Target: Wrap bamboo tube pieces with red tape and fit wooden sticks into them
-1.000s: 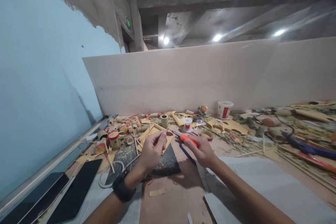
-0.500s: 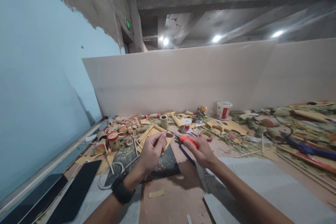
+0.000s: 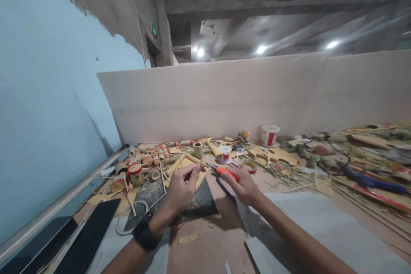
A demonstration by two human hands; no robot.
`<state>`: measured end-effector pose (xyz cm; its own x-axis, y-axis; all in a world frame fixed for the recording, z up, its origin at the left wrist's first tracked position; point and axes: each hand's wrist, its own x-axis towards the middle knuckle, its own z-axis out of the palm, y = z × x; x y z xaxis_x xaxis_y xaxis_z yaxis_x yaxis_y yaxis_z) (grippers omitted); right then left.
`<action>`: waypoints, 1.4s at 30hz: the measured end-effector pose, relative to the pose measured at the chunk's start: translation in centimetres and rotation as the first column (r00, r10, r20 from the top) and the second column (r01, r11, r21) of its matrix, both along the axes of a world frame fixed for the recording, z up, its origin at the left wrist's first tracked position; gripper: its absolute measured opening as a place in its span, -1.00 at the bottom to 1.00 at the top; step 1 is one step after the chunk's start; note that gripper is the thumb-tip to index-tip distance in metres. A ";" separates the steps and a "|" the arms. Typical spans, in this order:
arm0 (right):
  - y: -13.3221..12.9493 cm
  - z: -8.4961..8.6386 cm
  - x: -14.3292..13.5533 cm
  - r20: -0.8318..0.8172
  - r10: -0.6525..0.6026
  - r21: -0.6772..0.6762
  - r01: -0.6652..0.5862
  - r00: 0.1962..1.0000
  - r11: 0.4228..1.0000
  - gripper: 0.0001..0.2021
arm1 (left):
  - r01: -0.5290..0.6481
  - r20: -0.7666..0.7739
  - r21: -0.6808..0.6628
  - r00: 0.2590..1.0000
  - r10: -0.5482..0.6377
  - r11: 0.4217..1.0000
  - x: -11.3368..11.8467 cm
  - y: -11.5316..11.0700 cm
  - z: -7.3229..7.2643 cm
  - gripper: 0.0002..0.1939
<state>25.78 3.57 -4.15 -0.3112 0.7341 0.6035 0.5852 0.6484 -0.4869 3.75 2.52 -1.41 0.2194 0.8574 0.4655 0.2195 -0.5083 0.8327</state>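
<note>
My left hand (image 3: 182,185), with a black watch on its wrist, pinches a small dark reddish piece (image 3: 202,168) between thumb and fingertips. Wrapped in my right hand (image 3: 243,186) is an orange-handled tool (image 3: 226,172), its dark metal tip pointing left toward that piece, with a small gap between them. Under my left hand lie a dark mat (image 3: 205,199) and a yellow wooden frame (image 3: 183,161). A bamboo cup (image 3: 198,150) stands just behind, beside a white spool with red thread (image 3: 226,154).
Small red-banded bamboo pieces (image 3: 135,173) crowd the left, near a black phone-like slab (image 3: 91,233). A paper cup (image 3: 270,135) stands at the back. On the right are plant scraps, a blue glue gun (image 3: 369,180) and white paper sheets (image 3: 314,222).
The view has shifted slightly. The tool's tip now sits a little apart from the dark piece, and my left hand has turned a little, showing more of its fingers.
</note>
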 end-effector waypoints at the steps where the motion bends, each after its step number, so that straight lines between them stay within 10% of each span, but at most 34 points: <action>1: -0.1 0.1 -0.1 0.007 -0.009 -0.003 0.009 1.000 1.000 -0.52 | -0.026 -0.015 0.027 1.000 0.027 0.999 0.0 0.0 -0.1 -0.57; 23: 0.1 -0.5 -3.0 0.013 -0.175 0.027 0.175 0.984 0.984 -0.48 | -0.172 -0.210 0.446 0.934 0.289 0.878 -0.8 1.1 -0.9 -0.69; 32: 1.0 -0.1 -2.1 0.125 -0.218 0.170 0.196 0.968 0.966 -0.49 | -0.153 -0.081 0.196 0.982 0.171 0.969 0.0 0.6 -0.1 -0.61; 39: 2.6 -0.5 2.7 0.002 -0.372 0.158 0.367 0.928 0.917 -0.44 | -0.223 0.447 -0.126 0.857 0.256 0.967 -3.4 2.0 2.2 -0.58; 42: 2.4 0.0 2.5 -0.067 -0.322 0.124 0.328 0.944 0.937 -0.43 | -0.019 0.359 -0.102 0.932 0.054 0.995 -2.7 2.2 1.3 -0.54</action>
